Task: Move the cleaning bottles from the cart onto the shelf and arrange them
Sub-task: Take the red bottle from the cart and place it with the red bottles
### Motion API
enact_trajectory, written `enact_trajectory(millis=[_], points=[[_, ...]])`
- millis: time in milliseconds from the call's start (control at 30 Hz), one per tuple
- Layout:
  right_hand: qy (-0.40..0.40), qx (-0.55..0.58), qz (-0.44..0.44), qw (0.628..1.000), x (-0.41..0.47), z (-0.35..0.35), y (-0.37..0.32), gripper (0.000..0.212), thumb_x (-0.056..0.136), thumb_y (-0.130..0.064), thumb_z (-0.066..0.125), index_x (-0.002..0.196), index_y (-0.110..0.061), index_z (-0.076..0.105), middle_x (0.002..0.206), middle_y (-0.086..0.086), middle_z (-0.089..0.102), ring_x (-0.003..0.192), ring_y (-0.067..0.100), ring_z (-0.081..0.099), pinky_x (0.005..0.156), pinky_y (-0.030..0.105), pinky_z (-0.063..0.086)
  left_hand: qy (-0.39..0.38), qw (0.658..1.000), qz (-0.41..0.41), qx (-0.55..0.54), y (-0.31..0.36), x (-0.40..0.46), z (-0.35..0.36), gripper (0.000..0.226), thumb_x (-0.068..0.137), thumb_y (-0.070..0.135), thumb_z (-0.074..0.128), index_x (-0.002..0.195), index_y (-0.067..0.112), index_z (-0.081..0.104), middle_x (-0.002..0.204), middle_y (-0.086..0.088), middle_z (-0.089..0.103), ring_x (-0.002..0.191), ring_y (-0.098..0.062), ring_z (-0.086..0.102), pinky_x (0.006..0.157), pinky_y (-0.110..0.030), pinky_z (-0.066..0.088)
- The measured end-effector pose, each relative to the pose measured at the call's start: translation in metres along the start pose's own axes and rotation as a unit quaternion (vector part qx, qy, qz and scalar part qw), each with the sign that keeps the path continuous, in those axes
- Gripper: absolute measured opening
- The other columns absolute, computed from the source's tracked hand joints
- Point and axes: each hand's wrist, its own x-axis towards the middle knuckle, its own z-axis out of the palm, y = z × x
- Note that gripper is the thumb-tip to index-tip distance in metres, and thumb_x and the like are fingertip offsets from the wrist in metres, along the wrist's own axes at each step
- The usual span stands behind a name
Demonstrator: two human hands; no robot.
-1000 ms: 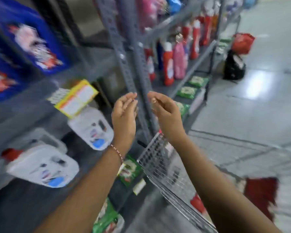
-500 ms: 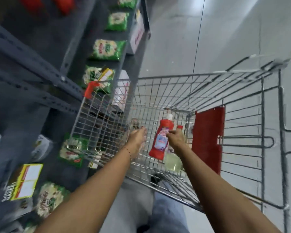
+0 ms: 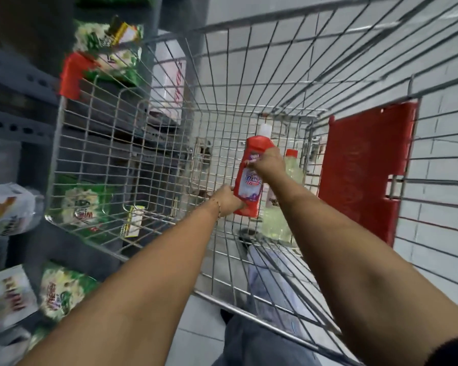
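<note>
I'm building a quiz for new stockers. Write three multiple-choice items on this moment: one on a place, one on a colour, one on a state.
1. Where is the red bottle?
A. on the shelf
B. inside the cart
C. on the floor

2. What colour is the cap of the pale bottle behind it?
A. blue
B. black
C. red

3. How is the red bottle held?
A. by both hands
B. by one hand only
C. by neither hand

Answers: 1 B, wire walls surround it. 2 C, a red cap tops it. 3 A, the left hand has its grip low and the right hand high.
</note>
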Motion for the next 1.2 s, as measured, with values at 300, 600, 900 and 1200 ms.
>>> enact_trajectory(millis=[300, 600, 900, 1200], points=[[-0.165, 0.043, 0.068, 0.983, -0.009, -0.016, -0.011, 0.04, 0.07, -0.035, 0.087, 0.089, -0.012, 0.06, 0.085, 0.014, 0.071, 0.071, 0.03, 0.073, 0.062, 0.039, 0.062, -0.116, 0.983, -0.075, -0.117, -0.001, -0.003, -0.016, 0.061, 0.068, 0.006, 0.084, 0.124, 0.005, 0.06, 0.121, -0.017, 0.069, 0.111, -0.035, 0.067, 0.099, -0.053, 0.051], [-0.265, 0.261, -0.015, 0.928, -0.096, -0.071, -0.067, 0.051, 0.076, -0.021, 0.08, 0.117, 0.006, 0.068, 0.118, 0.028, 0.07, 0.098, 0.034, 0.063, 0.098, 0.045, 0.049, -0.157, 0.961, 0.08, -0.215, 0.033, -0.143, -0.072, 0.059, 0.056, 0.003, 0.082, 0.111, 0.016, 0.065, 0.105, -0.01, 0.072, 0.099, -0.029, 0.067, 0.1, -0.053, 0.05], [-0.368, 0.336, -0.277, 0.822, -0.316, -0.085, -0.225, 0.042, 0.081, -0.016, 0.068, 0.115, 0.009, 0.065, 0.098, 0.022, 0.077, 0.079, 0.028, 0.077, 0.077, 0.04, 0.064, -0.011, 0.894, 0.274, -0.354, -0.008, -0.364, -0.143, 0.067, 0.069, -0.012, 0.074, 0.127, 0.016, 0.057, 0.111, -0.016, 0.072, 0.093, -0.037, 0.07, 0.063, -0.044, 0.062], [-0.463, 0.26, -0.52, 0.669, -0.575, -0.068, -0.361, 0.032, 0.085, -0.014, 0.064, 0.112, 0.003, 0.07, 0.096, 0.015, 0.078, 0.08, 0.025, 0.076, 0.077, 0.038, 0.063, 0.247, 0.756, 0.458, -0.396, -0.062, -0.588, -0.217, 0.058, 0.066, -0.007, 0.074, 0.118, 0.015, 0.062, 0.11, -0.012, 0.075, 0.088, -0.029, 0.073, 0.069, -0.051, 0.062]])
